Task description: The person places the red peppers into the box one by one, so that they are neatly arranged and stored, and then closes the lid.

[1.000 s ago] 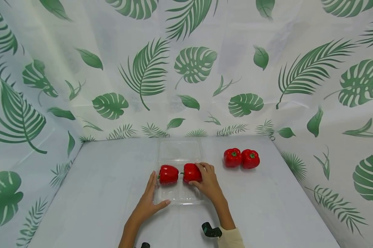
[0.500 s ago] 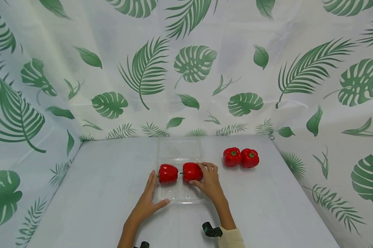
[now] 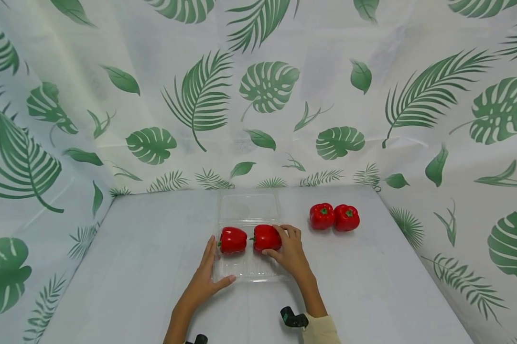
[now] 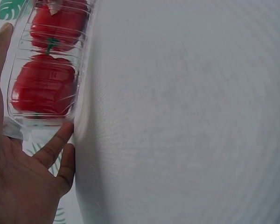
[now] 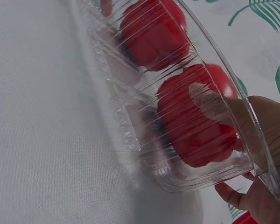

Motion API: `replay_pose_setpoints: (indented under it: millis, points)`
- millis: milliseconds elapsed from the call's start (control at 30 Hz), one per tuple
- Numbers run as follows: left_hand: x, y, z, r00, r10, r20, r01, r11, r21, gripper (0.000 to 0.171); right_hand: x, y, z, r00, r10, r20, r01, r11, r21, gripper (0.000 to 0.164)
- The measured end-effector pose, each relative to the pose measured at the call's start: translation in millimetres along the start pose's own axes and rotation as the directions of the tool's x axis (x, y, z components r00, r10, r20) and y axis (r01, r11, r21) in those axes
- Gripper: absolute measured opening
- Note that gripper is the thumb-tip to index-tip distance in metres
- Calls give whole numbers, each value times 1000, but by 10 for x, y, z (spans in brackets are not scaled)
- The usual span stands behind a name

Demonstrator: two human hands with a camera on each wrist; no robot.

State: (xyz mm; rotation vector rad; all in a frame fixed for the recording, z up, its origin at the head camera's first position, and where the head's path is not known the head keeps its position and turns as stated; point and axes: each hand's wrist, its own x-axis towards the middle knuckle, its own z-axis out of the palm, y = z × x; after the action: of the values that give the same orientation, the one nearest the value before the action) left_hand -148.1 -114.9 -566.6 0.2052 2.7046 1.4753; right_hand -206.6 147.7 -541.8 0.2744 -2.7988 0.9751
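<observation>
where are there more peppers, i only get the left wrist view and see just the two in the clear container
Observer: Two more red peppers sit side by side on the table, to the right of the container.
Operator: ok and is it open or closed, i cant tell from here
Observer: Open, with its lid laid back on the far side.
Operator: is the one at the top of my view held or only touched
Observer: Held: the right hand grips that right-hand pepper from its right side.
</observation>
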Motion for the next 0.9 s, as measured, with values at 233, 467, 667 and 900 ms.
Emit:
replay_pose_setpoints:
  millis: [233,467,667,900]
  points:
    - [-4,-7,-5,1000,10,3,-10,1000,-6,114,0,9,10,1000,-3,8,3,1000,1,79]
    - [-2,-16,1,1000,-2,8,2,1000,-9,113,3,20,29,1000,3,19,-3,1000,17,80]
    - [3,-19,3,1000,-4,6,4,1000,-5,113,-13,2,10,1000,4,18,-4,1000,14,80]
    - [-1,-24,5,1000,1,0,-1,1000,-2,112,-22,-14,-2,1000,1,15,-1,1000,18,80]
